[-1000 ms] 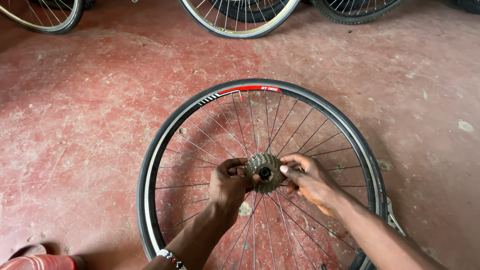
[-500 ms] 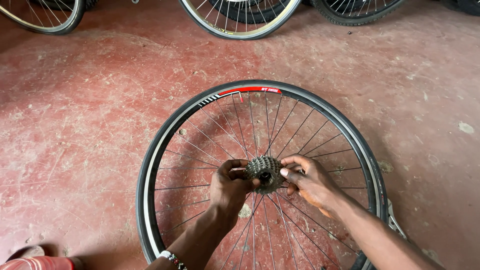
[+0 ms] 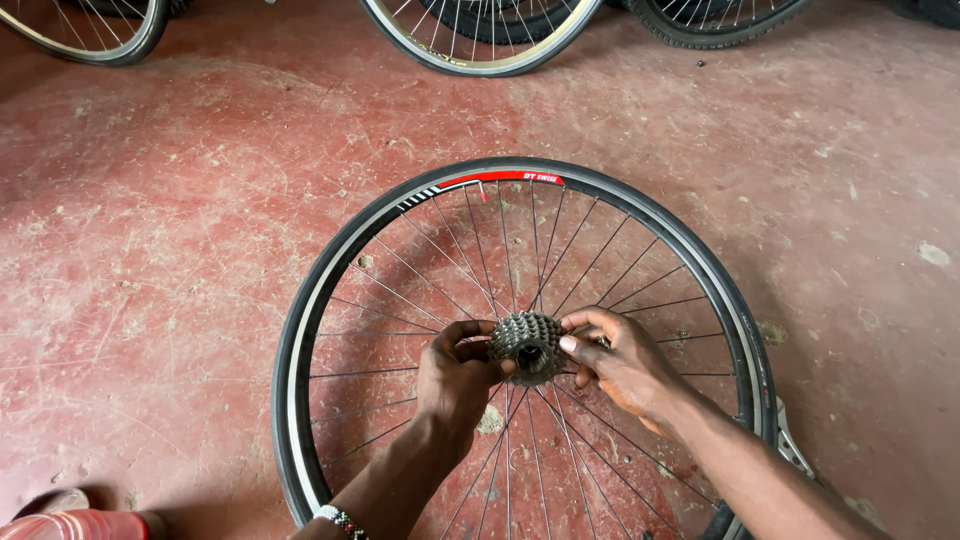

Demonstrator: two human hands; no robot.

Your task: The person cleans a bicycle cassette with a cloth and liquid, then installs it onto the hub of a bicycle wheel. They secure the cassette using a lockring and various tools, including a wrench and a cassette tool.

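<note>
Left hand (image 3: 458,375) and right hand (image 3: 620,362) clamp the cassette (image 3: 526,345) between them.

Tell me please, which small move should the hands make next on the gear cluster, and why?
Probably a small turn of the cassette to seat it on the hub. Both the left hand and the right hand grip its sides at the centre of the bicycle wheel, which lies flat on the red floor.
</note>
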